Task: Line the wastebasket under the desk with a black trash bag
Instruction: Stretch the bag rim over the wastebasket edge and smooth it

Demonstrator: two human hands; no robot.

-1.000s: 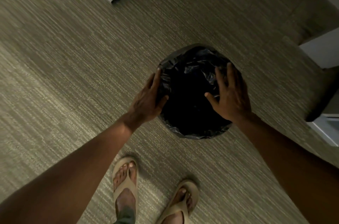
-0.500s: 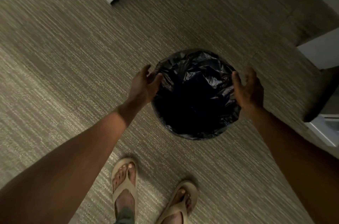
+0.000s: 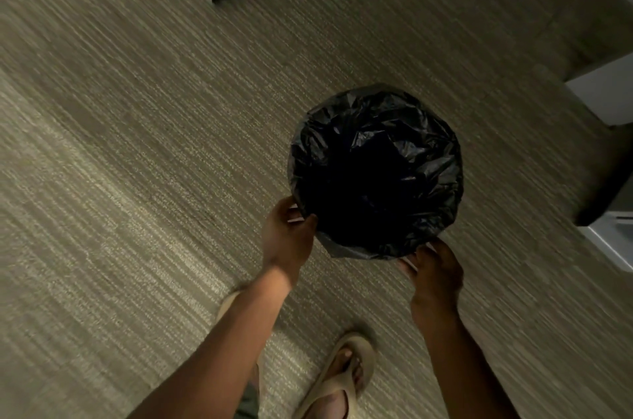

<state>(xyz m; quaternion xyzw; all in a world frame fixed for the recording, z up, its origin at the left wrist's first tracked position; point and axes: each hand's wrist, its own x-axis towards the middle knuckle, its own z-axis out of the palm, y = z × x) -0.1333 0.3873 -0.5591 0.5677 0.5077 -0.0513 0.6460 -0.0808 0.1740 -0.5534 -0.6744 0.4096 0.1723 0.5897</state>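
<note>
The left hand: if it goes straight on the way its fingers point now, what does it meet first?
The left hand points up and right, at the near-left rim of the wastebasket. It would meet the black trash bag folded over that rim at once; it appears to be touching it already, though depth is unclear.

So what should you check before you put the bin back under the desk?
1. Bag covers the rim all round: ok, black plastic shows around the whole opening.
2. Bag pushed down inside: cannot tell, the middle is too dark.
3. Left hand holding the near-left edge: ok, fingers pinch the plastic there.
4. Right hand holding the near edge: ok, fingertips touch it, though how firmly is unclear.
5. Carpet around the bin free of things: ok, only the sandal is near.
6. Bag free of holes: cannot tell.
</note>
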